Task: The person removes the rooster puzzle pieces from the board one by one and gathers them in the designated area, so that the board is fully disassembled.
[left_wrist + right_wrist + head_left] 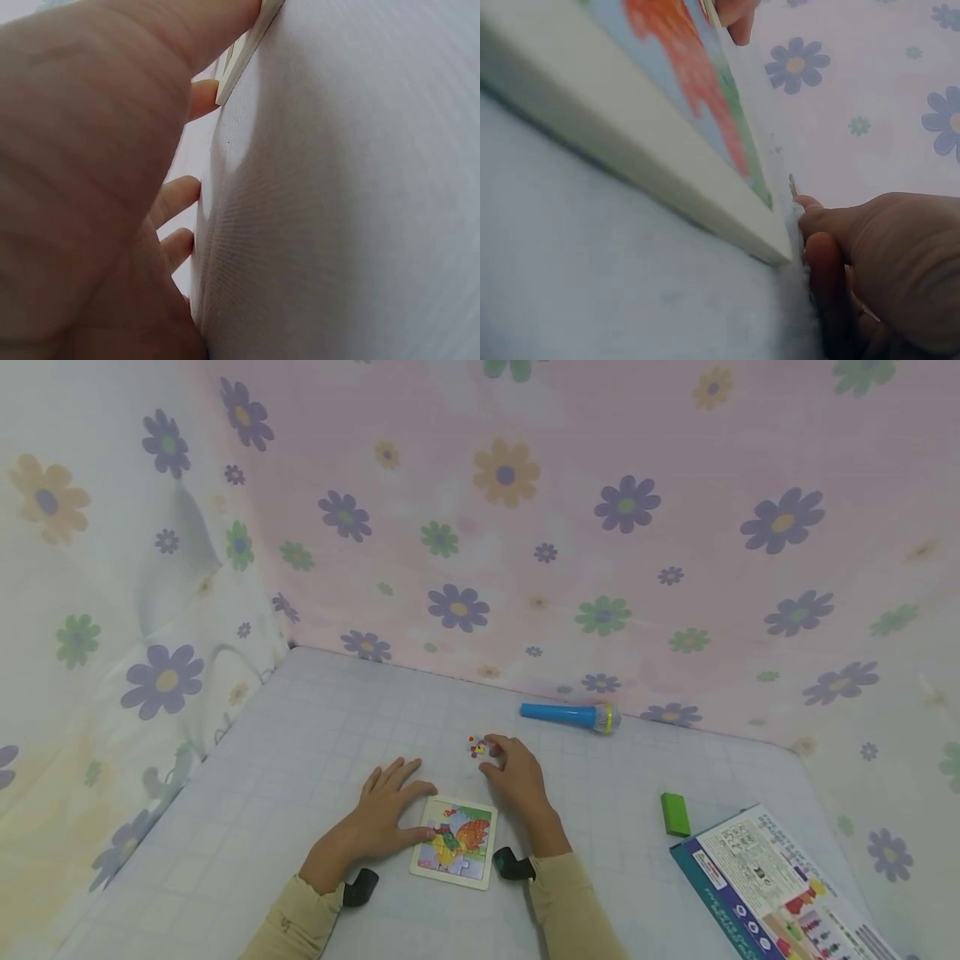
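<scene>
A square picture puzzle (453, 843) in a pale wooden frame lies on the table between the hands. My left hand (382, 814) is spread at its left side, the thumb reaching onto the picture and the index fingertip by the upper-left corner. Beyond the puzzle, my right hand (519, 778) has its fingers bent at a small multicoloured piece (477, 747). In the right wrist view the piece (793, 186) appears as a thin edge at the fingertips, and the hand seems to pinch it. Its exact shape is too small to tell.
A blue toy microphone (570, 717) lies at the back of the table. To the right are a green block (675, 814) and a printed flat box (780, 885). Flowered cloth (525, 527) hangs behind the table and along its sides.
</scene>
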Demonstrator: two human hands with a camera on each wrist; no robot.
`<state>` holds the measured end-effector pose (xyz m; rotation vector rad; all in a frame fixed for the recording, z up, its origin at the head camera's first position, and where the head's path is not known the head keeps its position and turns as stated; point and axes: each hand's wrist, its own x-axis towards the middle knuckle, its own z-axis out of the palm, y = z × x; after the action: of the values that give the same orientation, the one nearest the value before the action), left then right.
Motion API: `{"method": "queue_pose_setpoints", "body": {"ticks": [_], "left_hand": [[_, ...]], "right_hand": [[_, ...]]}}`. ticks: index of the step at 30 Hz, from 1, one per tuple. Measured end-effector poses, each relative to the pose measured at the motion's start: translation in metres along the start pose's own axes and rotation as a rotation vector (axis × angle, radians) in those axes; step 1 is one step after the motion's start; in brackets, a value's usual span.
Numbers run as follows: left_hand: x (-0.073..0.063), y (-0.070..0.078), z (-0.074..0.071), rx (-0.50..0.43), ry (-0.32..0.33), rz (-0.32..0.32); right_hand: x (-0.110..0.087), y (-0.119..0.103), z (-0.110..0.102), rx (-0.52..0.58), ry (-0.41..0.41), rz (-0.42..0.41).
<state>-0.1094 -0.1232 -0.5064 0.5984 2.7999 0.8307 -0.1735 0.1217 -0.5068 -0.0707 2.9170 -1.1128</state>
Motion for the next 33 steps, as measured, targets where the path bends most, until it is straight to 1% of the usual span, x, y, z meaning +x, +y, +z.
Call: {"method": "queue_pose_setpoints", "body": {"ticks": [3, 9, 14, 17, 19, 23, 25, 27, 30, 33], "left_hand": [[0.0, -0.001, 0.0, -0.002, -0.003, -0.001], [0.001, -0.004, 0.002, 0.006, -0.006, -0.001], [0.001, -0.003, 0.002, 0.005, -0.009, -0.006], [0.001, -0.002, 0.001, 0.01, -0.012, -0.005], [0.001, -0.001, 0.001, 0.011, -0.013, -0.001], [0.001, -0.001, 0.0, 0.015, -0.014, 0.006], [0.001, -0.001, -0.001, 0.013, -0.012, 0.006], [0.001, 0.0, -0.001, 0.009, -0.007, 0.007], [0.001, 0.001, -0.002, 0.004, -0.006, 0.003], [0.0, 0.002, -0.003, 0.013, -0.006, 0.003]], "right_hand": [[-0.008, -0.001, 0.002, 0.01, 0.005, 0.007], [-0.029, -0.005, 0.001, -0.003, -0.003, -0.007], [-0.047, -0.009, -0.001, -0.006, 0.001, -0.001], [-0.058, -0.011, -0.004, 0.014, -0.024, -0.018], [-0.065, -0.011, -0.006, 0.008, -0.063, -0.047], [-0.079, -0.013, -0.01, -0.048, -0.137, -0.127], [-0.083, -0.015, -0.011, -0.089, -0.138, -0.172], [-0.086, -0.018, -0.011, -0.118, -0.129, -0.195], [-0.088, -0.021, -0.01, -0.159, -0.114, -0.205], [-0.089, -0.022, -0.008, -0.161, -0.12, -0.212]]}}
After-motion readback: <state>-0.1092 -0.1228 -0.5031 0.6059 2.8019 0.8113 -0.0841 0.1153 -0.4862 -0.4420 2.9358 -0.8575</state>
